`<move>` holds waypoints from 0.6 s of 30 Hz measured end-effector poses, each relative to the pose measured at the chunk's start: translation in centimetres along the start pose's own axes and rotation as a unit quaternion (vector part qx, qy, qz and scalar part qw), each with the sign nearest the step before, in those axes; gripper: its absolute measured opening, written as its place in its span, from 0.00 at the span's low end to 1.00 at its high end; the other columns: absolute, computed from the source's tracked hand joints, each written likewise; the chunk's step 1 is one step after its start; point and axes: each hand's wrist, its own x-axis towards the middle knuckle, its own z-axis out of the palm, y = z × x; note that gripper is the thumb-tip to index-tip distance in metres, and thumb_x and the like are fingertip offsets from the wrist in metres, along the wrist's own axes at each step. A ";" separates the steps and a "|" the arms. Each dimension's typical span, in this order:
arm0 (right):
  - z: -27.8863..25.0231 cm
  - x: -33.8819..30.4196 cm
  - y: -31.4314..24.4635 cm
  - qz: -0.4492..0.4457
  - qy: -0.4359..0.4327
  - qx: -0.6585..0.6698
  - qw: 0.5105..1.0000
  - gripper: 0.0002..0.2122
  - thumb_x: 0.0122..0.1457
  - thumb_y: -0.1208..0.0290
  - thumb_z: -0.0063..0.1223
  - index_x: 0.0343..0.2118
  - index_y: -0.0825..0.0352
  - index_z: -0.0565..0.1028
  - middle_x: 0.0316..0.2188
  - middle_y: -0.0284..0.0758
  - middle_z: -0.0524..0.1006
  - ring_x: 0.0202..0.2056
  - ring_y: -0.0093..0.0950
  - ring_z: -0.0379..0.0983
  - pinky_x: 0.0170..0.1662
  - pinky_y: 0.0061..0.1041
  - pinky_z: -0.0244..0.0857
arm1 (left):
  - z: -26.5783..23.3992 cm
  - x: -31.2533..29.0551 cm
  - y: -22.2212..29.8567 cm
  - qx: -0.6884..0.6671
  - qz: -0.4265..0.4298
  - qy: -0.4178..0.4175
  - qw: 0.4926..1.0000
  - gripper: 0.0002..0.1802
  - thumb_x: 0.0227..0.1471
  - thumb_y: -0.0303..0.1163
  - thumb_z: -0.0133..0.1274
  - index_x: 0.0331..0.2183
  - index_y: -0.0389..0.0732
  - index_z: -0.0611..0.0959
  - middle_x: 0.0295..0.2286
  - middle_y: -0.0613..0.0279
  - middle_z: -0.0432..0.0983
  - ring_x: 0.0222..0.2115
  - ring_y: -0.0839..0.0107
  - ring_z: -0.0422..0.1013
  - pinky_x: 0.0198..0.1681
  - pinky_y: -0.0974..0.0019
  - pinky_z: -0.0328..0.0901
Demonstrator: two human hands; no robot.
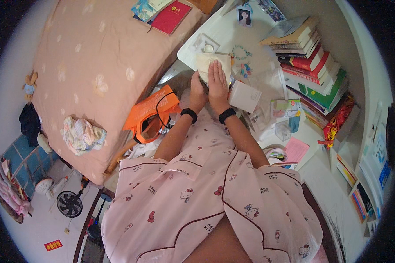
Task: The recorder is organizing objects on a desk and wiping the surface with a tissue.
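Note:
A cream-coloured folded piece, cloth or soft paper (pixel 206 63), lies over the desk's left edge in front of me. My right hand (pixel 217 82) rests flat on top of it, fingers stretched out and side by side. At its lower left side, my left hand (pixel 198 94) grips the piece, with the fingertips hidden underneath. Just right of my right wrist stands a white box (pixel 245 96). Beyond the piece sits a white tray (pixel 202 42) with a small round white item. A beaded bracelet (pixel 240 52) and some coloured beads (pixel 245 70) lie to the right.
Stacked books (pixel 311 65) rise on the right of the white desk (pixel 259 50). Clear plastic packaging (pixel 272 85) and a pink paper (pixel 296 150) lie nearer. An orange bag (pixel 151 107) hangs left of my left forearm, beside the bed (pixel 92 57), where a crumpled cloth (pixel 83 135) lies.

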 end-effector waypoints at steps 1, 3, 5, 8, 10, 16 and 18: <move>0.0 -0.1 0.5 0.004 0.002 -0.002 1.000 0.28 0.59 0.76 0.35 0.64 0.72 0.51 0.65 0.47 0.50 0.67 0.41 0.45 0.67 0.36 0.41 | 0.4 -0.1 0.6 -0.002 0.000 -0.004 1.000 0.32 0.46 0.22 0.55 0.53 0.28 0.65 0.48 0.39 0.66 0.51 0.45 0.62 0.56 0.55 0.56; 0.2 0.0 0.7 0.032 0.016 0.006 0.999 0.28 0.60 0.73 0.34 0.65 0.71 0.49 0.67 0.45 0.48 0.68 0.38 0.42 0.68 0.35 0.38 | 0.2 0.4 2.2 0.118 0.022 -0.025 0.992 0.32 0.46 0.22 0.55 0.53 0.28 0.65 0.48 0.40 0.67 0.51 0.45 0.61 0.55 0.54 0.56; 0.4 0.1 0.4 0.033 0.032 0.017 0.999 0.28 0.60 0.74 0.34 0.65 0.71 0.49 0.67 0.45 0.48 0.67 0.38 0.42 0.68 0.35 0.39 | 0.0 0.4 2.6 0.131 0.005 -0.031 0.991 0.31 0.46 0.24 0.55 0.53 0.29 0.66 0.48 0.41 0.67 0.52 0.45 0.61 0.56 0.54 0.56; 0.1 -1.1 0.6 0.006 -0.004 0.009 1.000 0.28 0.60 0.76 0.35 0.64 0.71 0.50 0.66 0.44 0.49 0.67 0.39 0.43 0.68 0.34 0.42 | 0.0 0.0 1.2 0.176 0.016 -0.057 0.983 0.30 0.47 0.28 0.55 0.53 0.31 0.68 0.49 0.43 0.68 0.53 0.45 0.60 0.58 0.53 0.53; -0.7 -3.1 0.3 -0.062 -0.081 -0.032 0.994 0.28 0.58 0.78 0.37 0.64 0.71 0.52 0.65 0.42 0.52 0.67 0.38 0.45 0.67 0.33 0.46 | 0.0 -0.7 0.3 0.206 0.043 -0.081 0.974 0.30 0.48 0.31 0.55 0.53 0.32 0.69 0.50 0.44 0.68 0.54 0.44 0.59 0.59 0.51 0.51; -0.2 -5.3 0.8 -0.006 -0.071 -0.011 0.997 0.31 0.56 0.78 0.40 0.64 0.68 0.51 0.66 0.42 0.50 0.67 0.38 0.44 0.68 0.37 0.42 | 0.0 -0.9 -0.7 0.128 -0.077 -0.145 0.978 0.33 0.48 0.35 0.57 0.54 0.34 0.67 0.52 0.48 0.65 0.57 0.46 0.56 0.64 0.44 0.41; -0.4 -4.8 0.7 0.038 -0.046 -0.016 0.998 0.30 0.56 0.76 0.39 0.64 0.69 0.51 0.66 0.42 0.49 0.67 0.38 0.43 0.68 0.36 0.41 | 0.2 -0.3 -0.6 0.255 0.011 -0.087 0.963 0.44 0.42 0.35 0.63 0.57 0.35 0.60 0.55 0.50 0.60 0.59 0.49 0.53 0.64 0.45 0.41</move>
